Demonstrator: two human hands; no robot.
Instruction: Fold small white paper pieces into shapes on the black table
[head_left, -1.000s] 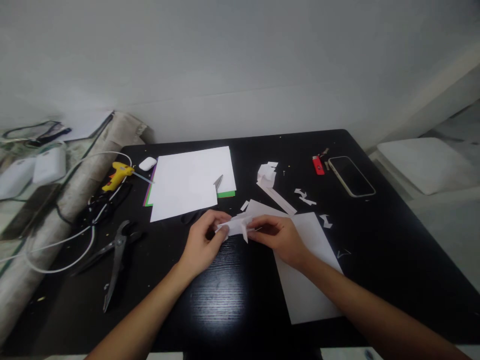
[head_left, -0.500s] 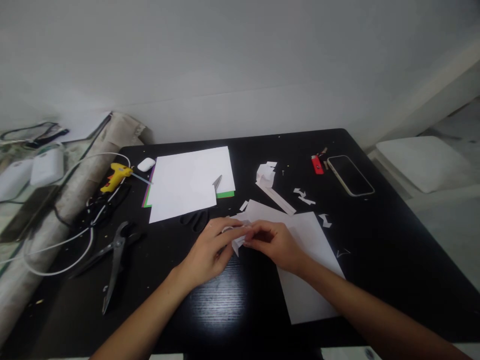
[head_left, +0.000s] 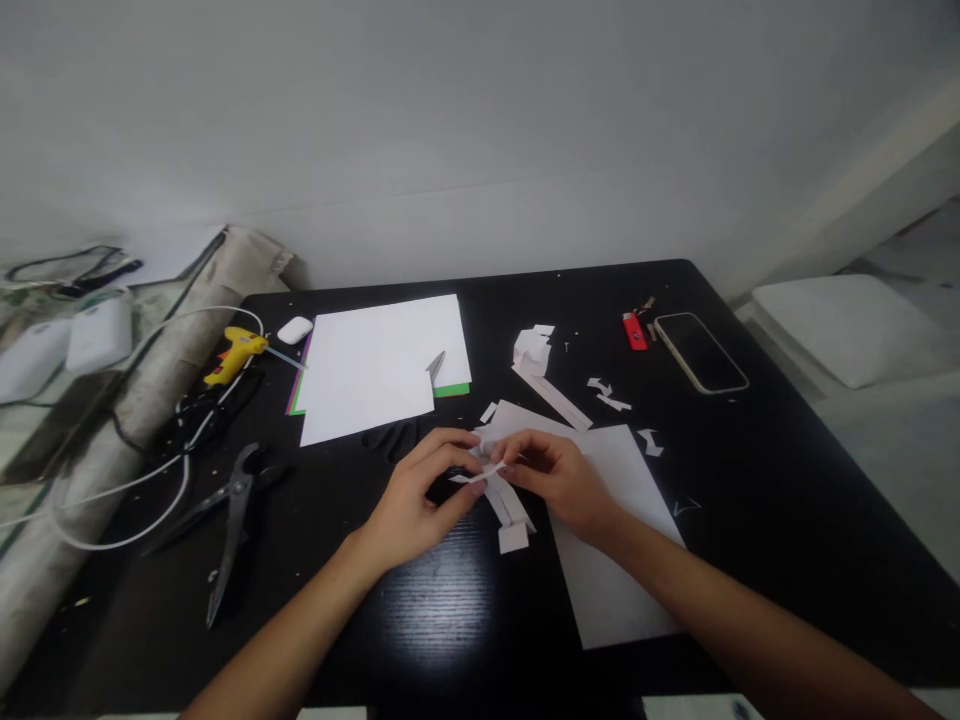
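At table (head_left: 450, 640) | left hand (head_left: 412, 505), right hand (head_left: 566, 485) pinch paper (head_left: 508, 503) | white case (head_left: 295, 330) (seemingly closed)

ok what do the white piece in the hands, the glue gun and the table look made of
White piece: probably matte paper, being thin and folded.
Glue gun: likely plastic, with a smooth, solid yellow body.
Table: black with some sheen; fine grain lines show in the reflection, so maybe wood or laminate.

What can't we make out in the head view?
Held white paper: gripped parts behind left hand and right hand, head view.
Loose white sheet: partly covered by right hand and right forearm, head view.
Scissor handles: too dark against black table, head view.
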